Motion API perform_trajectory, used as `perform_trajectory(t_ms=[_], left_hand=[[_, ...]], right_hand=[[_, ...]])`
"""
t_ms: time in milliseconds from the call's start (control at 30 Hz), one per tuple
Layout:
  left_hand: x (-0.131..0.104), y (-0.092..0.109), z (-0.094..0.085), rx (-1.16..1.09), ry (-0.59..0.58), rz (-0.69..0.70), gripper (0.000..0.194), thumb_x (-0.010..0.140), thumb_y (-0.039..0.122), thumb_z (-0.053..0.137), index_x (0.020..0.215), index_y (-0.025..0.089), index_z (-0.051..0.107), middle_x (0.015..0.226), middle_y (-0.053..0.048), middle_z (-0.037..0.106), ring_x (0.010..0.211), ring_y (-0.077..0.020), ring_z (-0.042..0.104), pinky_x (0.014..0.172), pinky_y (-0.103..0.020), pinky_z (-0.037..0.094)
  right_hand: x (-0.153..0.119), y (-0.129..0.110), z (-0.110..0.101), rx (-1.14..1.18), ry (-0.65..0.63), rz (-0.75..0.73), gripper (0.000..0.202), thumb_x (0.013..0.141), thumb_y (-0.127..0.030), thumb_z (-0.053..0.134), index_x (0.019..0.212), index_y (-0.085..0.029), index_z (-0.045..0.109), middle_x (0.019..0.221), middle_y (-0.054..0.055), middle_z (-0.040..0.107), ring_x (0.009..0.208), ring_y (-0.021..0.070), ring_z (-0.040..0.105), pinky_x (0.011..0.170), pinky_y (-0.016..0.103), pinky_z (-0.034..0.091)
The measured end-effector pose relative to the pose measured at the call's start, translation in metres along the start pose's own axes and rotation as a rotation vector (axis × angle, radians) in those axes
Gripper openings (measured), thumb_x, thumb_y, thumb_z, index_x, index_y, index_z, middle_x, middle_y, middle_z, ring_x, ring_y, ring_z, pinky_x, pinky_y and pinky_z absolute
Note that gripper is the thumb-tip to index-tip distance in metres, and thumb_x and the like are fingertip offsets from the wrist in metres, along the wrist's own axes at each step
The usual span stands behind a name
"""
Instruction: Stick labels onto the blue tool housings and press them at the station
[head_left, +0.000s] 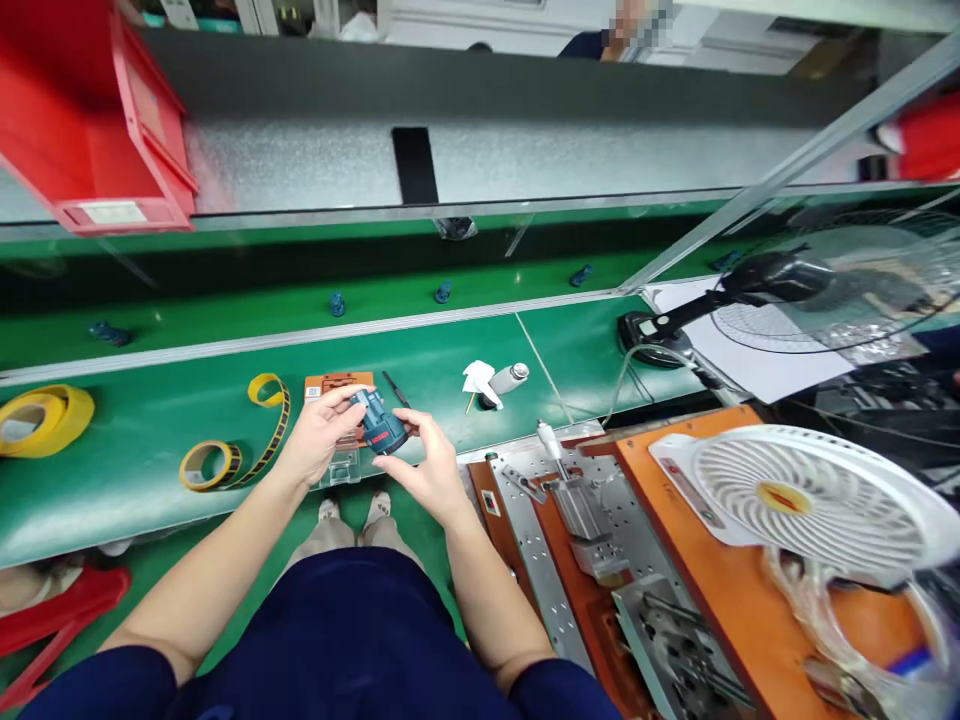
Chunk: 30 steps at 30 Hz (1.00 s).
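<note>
Held between both hands, over the front edge of the green bench, is a small dark-blue power tool body [383, 430] with a red brand label. My left hand [324, 432] grips its upper left side, thumb near the top. Fingers of my right hand [429, 462] close round its lower right end. Behind the tool, partly hidden, an orange fixture [316, 386] with a clear lower part sits on the bench. A thin black pen-like stick [396, 388] lies just right of that fixture.
Left on the bench are a yellow label roll [210, 466] and yellow tape [67, 415]. A grey cylinder [510, 378] with white paper lies right of my hands. Beyond the rail, several blue parts [443, 292] sit on a green belt. Metal machinery [585, 520] and fans [810, 490] stand right.
</note>
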<state>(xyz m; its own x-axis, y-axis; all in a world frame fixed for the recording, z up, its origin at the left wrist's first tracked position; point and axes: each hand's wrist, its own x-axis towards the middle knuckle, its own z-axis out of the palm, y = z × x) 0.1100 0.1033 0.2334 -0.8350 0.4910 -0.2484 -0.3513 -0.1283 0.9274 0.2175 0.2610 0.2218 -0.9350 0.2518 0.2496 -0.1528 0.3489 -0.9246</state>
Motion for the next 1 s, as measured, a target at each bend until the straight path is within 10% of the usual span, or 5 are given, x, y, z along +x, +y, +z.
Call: perform_trajectory(t_ms=[300, 567, 767, 1000], left_hand=[[-0.027, 0.025, 0.047, 0.067, 0.036, 0.222, 0.043, 0.075, 0.043, 0.083, 0.109, 0.020, 0.075, 0.104, -0.009, 0.075, 0.100, -0.0226, 0.070, 0.091, -0.033, 0.057], [-0.030, 0.023, 0.051, 0.196, 0.040, 0.285, 0.044, 0.074, 0.046, 0.082, 0.108, 0.020, 0.074, 0.111, -0.010, 0.074, 0.100, -0.0262, 0.069, 0.089, -0.038, 0.057], [-0.018, 0.021, 0.055, 0.327, 0.047, 0.404, 0.030, 0.086, 0.049, 0.066, 0.080, 0.020, 0.069, 0.074, -0.002, 0.064, 0.071, -0.0169, 0.059, 0.067, -0.029, 0.049], [-0.007, 0.030, 0.055, 0.579, 0.103, 0.386, 0.034, 0.091, 0.041, 0.058, 0.065, 0.020, 0.058, 0.063, 0.001, 0.055, 0.062, -0.0145, 0.050, 0.063, -0.029, 0.040]], right_hand=[[-0.006, -0.018, -0.019, 0.454, -0.140, 0.269, 0.037, 0.093, -0.056, 0.058, 0.107, -0.021, 0.057, 0.071, -0.003, 0.059, 0.053, 0.0102, 0.056, 0.048, 0.022, 0.047], [-0.002, -0.027, -0.016, 0.620, -0.111, 0.366, 0.042, 0.091, -0.064, 0.052, 0.088, -0.023, 0.047, 0.063, -0.005, 0.049, 0.048, 0.0069, 0.036, 0.040, 0.019, 0.020], [-0.004, -0.039, 0.001, 1.110, -0.392, 0.698, 0.059, 0.086, -0.076, 0.048, 0.094, -0.017, 0.054, 0.057, 0.000, 0.059, 0.038, 0.0035, 0.025, 0.035, 0.016, 0.010], [-0.008, -0.037, 0.007, 0.684, -0.251, 0.577, 0.052, 0.092, -0.073, 0.043, 0.099, -0.022, 0.052, 0.066, -0.001, 0.057, 0.047, 0.0073, 0.037, 0.039, 0.017, 0.022]])
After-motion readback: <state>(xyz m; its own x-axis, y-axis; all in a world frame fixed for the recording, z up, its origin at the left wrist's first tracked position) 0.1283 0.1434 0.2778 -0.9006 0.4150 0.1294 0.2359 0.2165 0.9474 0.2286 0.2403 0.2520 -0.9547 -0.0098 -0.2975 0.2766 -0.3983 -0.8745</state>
